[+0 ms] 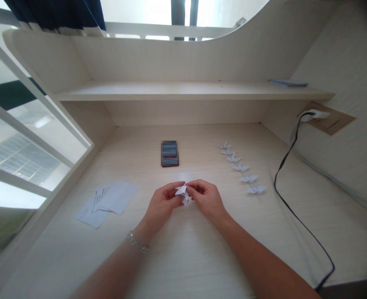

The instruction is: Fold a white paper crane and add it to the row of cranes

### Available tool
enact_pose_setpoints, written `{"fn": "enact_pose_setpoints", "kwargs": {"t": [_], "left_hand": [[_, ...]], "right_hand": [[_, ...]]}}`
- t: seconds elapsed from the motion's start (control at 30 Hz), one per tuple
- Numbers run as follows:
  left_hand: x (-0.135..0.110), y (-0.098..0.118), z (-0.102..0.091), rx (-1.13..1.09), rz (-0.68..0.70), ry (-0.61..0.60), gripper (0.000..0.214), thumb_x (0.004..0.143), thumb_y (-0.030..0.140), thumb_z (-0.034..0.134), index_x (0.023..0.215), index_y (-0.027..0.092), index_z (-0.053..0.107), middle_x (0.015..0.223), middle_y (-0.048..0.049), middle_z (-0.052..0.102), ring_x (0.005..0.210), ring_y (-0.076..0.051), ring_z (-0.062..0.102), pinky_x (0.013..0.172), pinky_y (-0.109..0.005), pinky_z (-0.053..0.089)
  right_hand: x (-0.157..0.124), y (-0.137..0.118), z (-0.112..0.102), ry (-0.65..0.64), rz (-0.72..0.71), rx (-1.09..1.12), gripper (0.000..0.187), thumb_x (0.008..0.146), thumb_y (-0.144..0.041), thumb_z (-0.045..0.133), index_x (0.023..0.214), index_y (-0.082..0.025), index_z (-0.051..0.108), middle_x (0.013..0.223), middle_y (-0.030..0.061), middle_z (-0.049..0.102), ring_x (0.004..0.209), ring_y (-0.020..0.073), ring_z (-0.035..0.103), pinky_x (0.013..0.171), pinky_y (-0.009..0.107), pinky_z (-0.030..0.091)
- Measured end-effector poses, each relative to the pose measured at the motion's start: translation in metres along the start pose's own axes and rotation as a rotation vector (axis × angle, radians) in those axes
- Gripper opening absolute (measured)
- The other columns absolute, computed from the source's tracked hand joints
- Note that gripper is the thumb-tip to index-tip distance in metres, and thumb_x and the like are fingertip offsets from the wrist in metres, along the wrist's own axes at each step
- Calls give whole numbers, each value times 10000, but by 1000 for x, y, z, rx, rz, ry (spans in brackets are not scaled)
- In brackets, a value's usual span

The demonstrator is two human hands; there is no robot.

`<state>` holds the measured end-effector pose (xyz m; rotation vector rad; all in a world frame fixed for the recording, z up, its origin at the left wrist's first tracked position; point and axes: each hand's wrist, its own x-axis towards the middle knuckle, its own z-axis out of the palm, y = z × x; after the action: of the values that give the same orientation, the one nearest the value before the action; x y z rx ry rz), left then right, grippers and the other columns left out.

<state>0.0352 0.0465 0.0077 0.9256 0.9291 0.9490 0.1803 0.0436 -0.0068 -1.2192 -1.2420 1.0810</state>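
A small folded white paper crane (pixel 182 192) is held between both hands above the middle of the desk (pixel 183 257). My left hand (pixel 163 203) pinches it from the left, and its wrist wears a bead bracelet. From the right, my right hand (pixel 208 199) grips it between thumb and fingers. Parts of the crane are hidden behind the fingertips. On the right, several finished paper cranes (pixel 240 168) stand in a slanting row. To the left lie overlapping paper sheets (pixel 117 196), one with printed lines.
A dark phone-like rectangle (pixel 170 153), its face blurred, lies beyond my hands. At right, a black cable (pixel 284 199) runs from a wall socket (pixel 329 120) down across the desk. A shelf (pixel 183 91) spans the back, bearing a thin flat item (pixel 289 83).
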Motion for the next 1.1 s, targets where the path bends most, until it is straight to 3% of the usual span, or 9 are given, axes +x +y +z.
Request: {"fn": "enact_pose_setpoints", "kwargs": {"t": [0.23, 0.7, 1.1], "left_hand": [[0, -2, -2, 76, 60, 28, 378, 646, 197, 711, 1007, 122, 628, 714, -44, 662, 627, -128, 600, 604, -254, 464], [2, -3, 0, 144, 139, 62, 305, 669, 150, 665, 969, 107, 629, 724, -54, 661, 619, -134, 592, 592, -255, 467], [3, -7, -2, 99, 211, 49, 317, 673, 152, 681, 984, 134, 624, 760, -44, 666, 633, -121, 599, 613, -245, 478]], "right_hand": [[-3, -5, 1, -52, 15, 50, 150, 710, -266, 641, 809, -163, 683, 732, 52, 692, 651, 169, 627, 626, 283, 498], [0, -10, -2, -68, 228, 270, 171, 562, -179, 705, 729, -144, 692, 630, 28, 673, 561, 138, 594, 560, 264, 463], [-1, -8, -3, -80, 101, 300, 166, 617, -179, 703, 778, -161, 669, 713, 35, 686, 643, 169, 634, 654, 319, 505]]}}
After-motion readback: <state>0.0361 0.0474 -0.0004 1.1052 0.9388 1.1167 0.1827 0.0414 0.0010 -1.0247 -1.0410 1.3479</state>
